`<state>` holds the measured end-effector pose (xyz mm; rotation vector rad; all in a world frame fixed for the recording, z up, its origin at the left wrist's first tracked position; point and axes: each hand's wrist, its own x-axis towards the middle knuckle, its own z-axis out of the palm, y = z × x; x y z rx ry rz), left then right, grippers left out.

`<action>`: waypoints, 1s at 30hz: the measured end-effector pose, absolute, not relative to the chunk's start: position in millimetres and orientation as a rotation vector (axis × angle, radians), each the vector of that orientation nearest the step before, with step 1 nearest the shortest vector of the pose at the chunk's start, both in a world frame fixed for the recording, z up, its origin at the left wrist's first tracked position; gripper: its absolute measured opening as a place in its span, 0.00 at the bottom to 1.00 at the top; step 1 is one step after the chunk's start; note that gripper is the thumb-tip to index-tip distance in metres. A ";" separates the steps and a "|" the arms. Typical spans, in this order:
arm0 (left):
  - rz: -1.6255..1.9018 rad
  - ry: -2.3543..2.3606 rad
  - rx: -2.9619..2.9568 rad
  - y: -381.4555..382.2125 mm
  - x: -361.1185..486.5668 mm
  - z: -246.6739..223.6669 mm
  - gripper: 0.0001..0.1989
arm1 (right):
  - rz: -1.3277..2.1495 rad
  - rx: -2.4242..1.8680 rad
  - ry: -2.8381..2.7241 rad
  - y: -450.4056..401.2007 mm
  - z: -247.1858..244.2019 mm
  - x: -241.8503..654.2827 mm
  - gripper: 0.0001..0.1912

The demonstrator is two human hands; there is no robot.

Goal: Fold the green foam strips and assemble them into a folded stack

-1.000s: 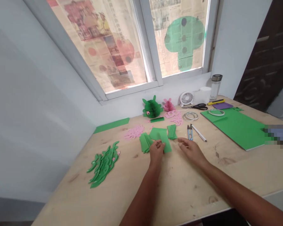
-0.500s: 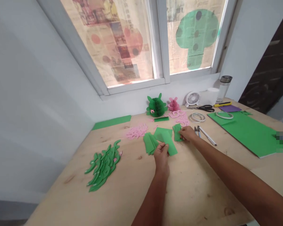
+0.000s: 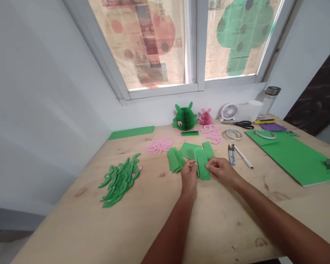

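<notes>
My left hand (image 3: 189,176) pinches a light green paper strip (image 3: 197,157), mostly hidden behind another piece. From the right, my right hand (image 3: 221,171) grips that front green paper piece (image 3: 203,167), which bears a faint drawn outline, and its fingers close on the right edge. The two papers overlap between my hands. Left of them, a fanned stack of green paper strips (image 3: 175,160) lies on the table. Behind them lie a larger green paper scrap (image 3: 189,149) and another small green piece (image 3: 207,148).
Curly green cut-outs (image 3: 121,181) lie at left, pink cut-outs (image 3: 160,145) further back. A green honeycomb paper figure (image 3: 185,119) and a pink one (image 3: 205,117) stand by the wall. Blue snips (image 3: 232,156), a white pen (image 3: 243,157), tape rolls (image 3: 232,135) and a green sheet (image 3: 294,157) are at right.
My right hand has moved left and nearer with a green paper piece, bringing it over the strip in my left hand. The view has shifted slightly.
</notes>
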<state>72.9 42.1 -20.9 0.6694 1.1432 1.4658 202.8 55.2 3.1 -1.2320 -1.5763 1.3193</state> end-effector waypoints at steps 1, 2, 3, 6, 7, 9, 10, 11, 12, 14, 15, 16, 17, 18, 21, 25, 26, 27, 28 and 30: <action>1.461 1.140 0.684 41.2 73.6 -19.6 0.15 | 1.299 -1.231 -1.588 56.4 -1.1 201.9 0.13; 1.453 1.137 0.694 40.3 74.3 -18.4 0.15 | 1.277 -1.229 -1.596 57.7 -5.0 201.7 0.13; 1.446 1.134 0.701 39.6 74.9 -17.4 0.15 | 1.255 -1.226 -1.601 58.9 -8.3 202.0 0.12; 1.434 1.144 0.715 38.6 76.2 -17.1 0.15 | 1.205 -1.217 -1.598 61.1 -16.0 204.0 0.12; 1.434 1.155 0.723 38.7 76.3 -18.1 0.16 | 1.191 -1.218 -1.595 61.2 -17.8 204.4 0.11; 1.437 1.186 0.739 39.4 75.9 -21.0 0.17 | 1.147 -1.227 -1.597 60.5 -20.3 204.4 0.11; 1.437 1.197 0.746 39.8 75.5 -22.8 0.17 | 1.116 -1.236 -1.599 59.7 -21.0 204.1 0.11; 1.435 1.202 0.747 40.3 75.1 -24.5 0.18 | 1.082 -1.247 -1.603 58.8 -21.4 203.6 0.11; 1.432 1.199 0.741 40.7 74.6 -26.2 0.18 | 1.048 -1.258 -1.605 57.7 -21.3 203.2 0.11; 1.424 1.164 0.708 41.5 74.0 -28.7 0.19 | 1.001 -1.274 -1.592 55.4 -20.1 202.7 0.11; 1.422 1.136 0.683 41.7 73.9 -29.4 0.20 | 0.987 -1.274 -1.577 54.3 -19.0 202.7 0.10; 1.420 1.109 0.659 41.7 74.0 -29.8 0.20 | 0.975 -1.270 -1.561 53.4 -17.9 203.0 0.10; 1.417 1.086 0.642 41.6 74.3 -29.8 0.21 | 0.961 -1.264 -1.544 52.7 -16.7 203.6 0.10; 1.408 1.068 0.638 41.3 74.7 -29.6 0.21 | 0.952 -1.256 -1.532 52.3 -15.5 204.3 0.12; 1.357 1.043 0.687 39.8 76.2 -28.3 0.19 | 0.926 -1.224 -1.532 52.3 -12.8 207.4 0.13; 1.293 1.032 0.766 38.4 77.4 -27.4 0.18 | 0.886 -1.177 -1.529 53.4 -11.1 211.0 0.13; 1.283 1.027 0.779 38.4 77.7 -27.6 0.18 | 0.883 -1.170 -1.521 53.5 -11.0 211.5 0.13; 1.278 1.020 0.788 38.4 77.9 -27.8 0.18 | 0.881 -1.165 -1.512 53.4 -10.9 211.7 0.13; 1.276 1.009 0.797 38.4 78.0 -28.1 0.17 | 0.880 -1.161 -1.504 53.2 -11.0 211.6 0.12; 1.280 0.985 0.807 38.1 78.3 -28.5 0.17 | 0.879 -1.161 -1.491 52.5 -11.1 210.8 0.11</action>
